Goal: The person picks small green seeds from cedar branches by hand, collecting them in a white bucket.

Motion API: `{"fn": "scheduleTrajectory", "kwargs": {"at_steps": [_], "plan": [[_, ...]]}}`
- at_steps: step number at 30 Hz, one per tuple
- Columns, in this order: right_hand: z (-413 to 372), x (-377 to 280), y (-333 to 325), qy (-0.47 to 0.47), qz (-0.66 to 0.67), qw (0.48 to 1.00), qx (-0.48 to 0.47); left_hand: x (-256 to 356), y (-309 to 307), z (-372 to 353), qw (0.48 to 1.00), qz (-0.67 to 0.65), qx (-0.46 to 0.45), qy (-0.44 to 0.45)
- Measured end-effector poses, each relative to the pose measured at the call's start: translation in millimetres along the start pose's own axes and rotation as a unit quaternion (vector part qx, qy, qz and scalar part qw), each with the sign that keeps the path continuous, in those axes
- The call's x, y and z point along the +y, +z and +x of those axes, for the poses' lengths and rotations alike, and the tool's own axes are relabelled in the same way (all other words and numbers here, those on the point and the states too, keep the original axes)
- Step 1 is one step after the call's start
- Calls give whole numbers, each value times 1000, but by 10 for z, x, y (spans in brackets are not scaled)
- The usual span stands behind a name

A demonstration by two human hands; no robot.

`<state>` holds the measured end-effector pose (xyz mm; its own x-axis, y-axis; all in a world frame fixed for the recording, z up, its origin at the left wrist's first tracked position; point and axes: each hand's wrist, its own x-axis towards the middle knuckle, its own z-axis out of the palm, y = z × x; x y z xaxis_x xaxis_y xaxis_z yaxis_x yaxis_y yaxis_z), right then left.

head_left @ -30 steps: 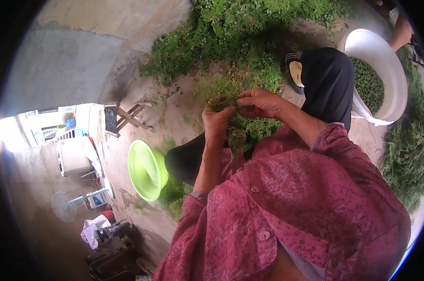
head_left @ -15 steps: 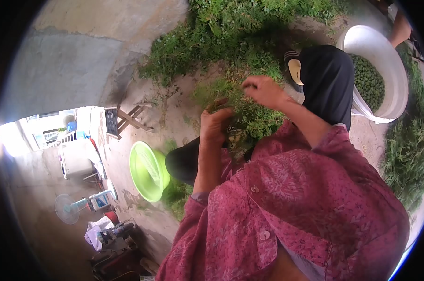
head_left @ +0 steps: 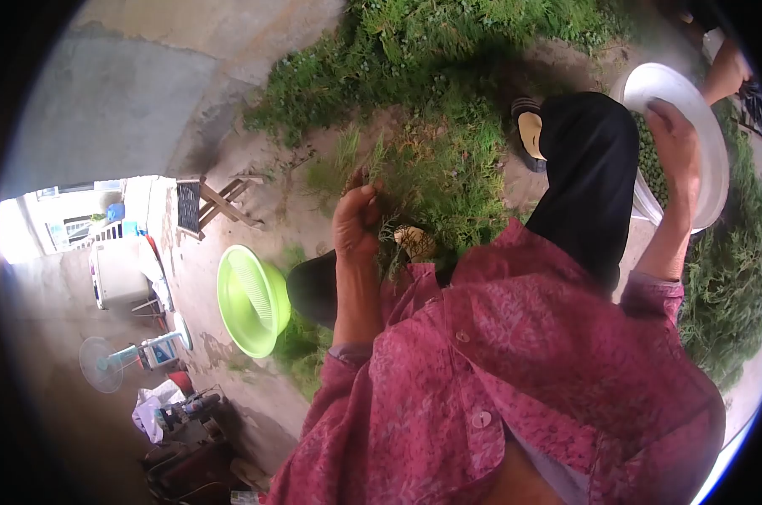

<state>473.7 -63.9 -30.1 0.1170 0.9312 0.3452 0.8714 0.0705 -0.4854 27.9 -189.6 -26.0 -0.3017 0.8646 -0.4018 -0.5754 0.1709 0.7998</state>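
Note:
My left hand [head_left: 355, 220] is closed around a feathery evergreen sprig [head_left: 340, 168], its fine green tips spreading out past the fingers. Over at the white bucket [head_left: 711, 135], my right hand [head_left: 675, 145] reaches inside the rim with fingers stretched and somewhat apart, and nothing shows in it. Small round green cones [head_left: 650, 164] fill the lower part of the bucket, partly hidden by that hand. Loose evergreen branches [head_left: 465, 181] lie on the ground between my knees.
A big heap of cut evergreen branches [head_left: 431, 50] lies ahead, with more branches [head_left: 726, 269] at the right. A lime-green basin [head_left: 254, 301] sits by my left knee, near a folding stool [head_left: 217, 204]. Another person's arm [head_left: 724, 71] is beyond the bucket.
My right hand has moved from beside the left hand across to the bucket and into its mouth. My left hand, still closed on greenery, has shifted slightly left in view.

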Motion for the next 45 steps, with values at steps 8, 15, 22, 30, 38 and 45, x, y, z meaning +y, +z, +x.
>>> {"fn": "scheduleTrajectory", "kwargs": {"at_steps": [8,15,22,30,38,45], "plan": [[-379,-1658,562,-159,374,789,-461,103,117,-98,999,3,-13,43],[-767,-1902,1241,135,583,486,-637,71,122,-187,1000,7,7,26],[-874,-1841,1423,191,640,424,-612,-77,121,-115,1000,-12,2,-28],[-882,-1798,1451,194,598,475,-615,-169,28,-24,997,31,-29,-61],[-865,-1827,1344,238,632,461,-575,-402,41,-76,990,16,-44,-132],[-879,-1839,1349,234,622,476,-576,-549,-24,-123,978,-28,0,-209]]}}
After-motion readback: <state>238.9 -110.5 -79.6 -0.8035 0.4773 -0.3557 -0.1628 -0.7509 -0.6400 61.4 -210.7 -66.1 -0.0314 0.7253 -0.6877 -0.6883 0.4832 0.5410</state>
